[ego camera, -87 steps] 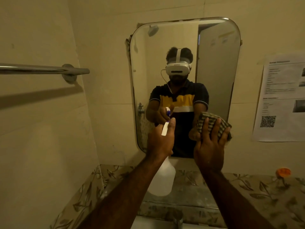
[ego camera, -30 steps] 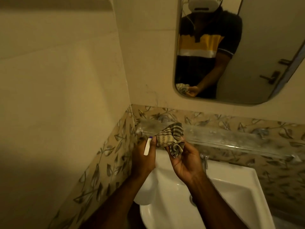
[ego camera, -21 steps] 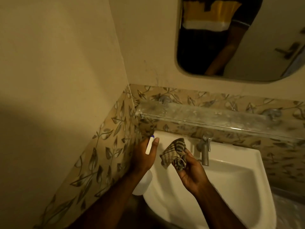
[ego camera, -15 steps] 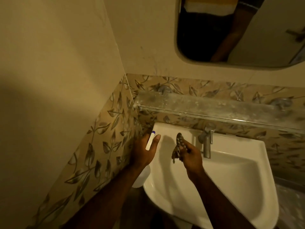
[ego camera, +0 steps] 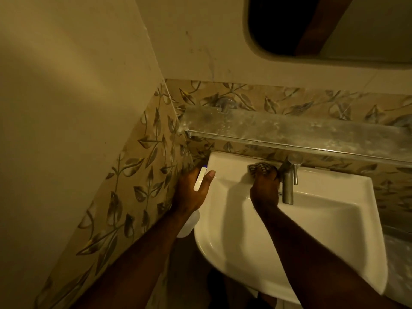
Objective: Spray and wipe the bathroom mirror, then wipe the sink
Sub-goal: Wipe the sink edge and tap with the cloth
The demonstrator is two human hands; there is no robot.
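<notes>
My right hand [ego camera: 265, 188] is curled on the checked cloth [ego camera: 259, 169], pressing it onto the sink's [ego camera: 323, 219] far rim, just left of the tap [ego camera: 288, 181]. My left hand [ego camera: 191, 190] grips the spray bottle [ego camera: 200, 182] by the left wall. Looks like the sink-wiping step; next I'd sweep around the basin. There's a grimy glass shelf [ego camera: 289, 130] and the mirror [ego camera: 334, 25] beyond.

One sink [ego camera: 312, 230], one tap [ego camera: 288, 188], one cloth [ego camera: 259, 168], one spray bottle [ego camera: 200, 179], one mirror [ego camera: 367, 30], one glass shelf [ego camera: 289, 130], two hands: left hand [ego camera: 191, 192], right hand [ego camera: 265, 188].
</notes>
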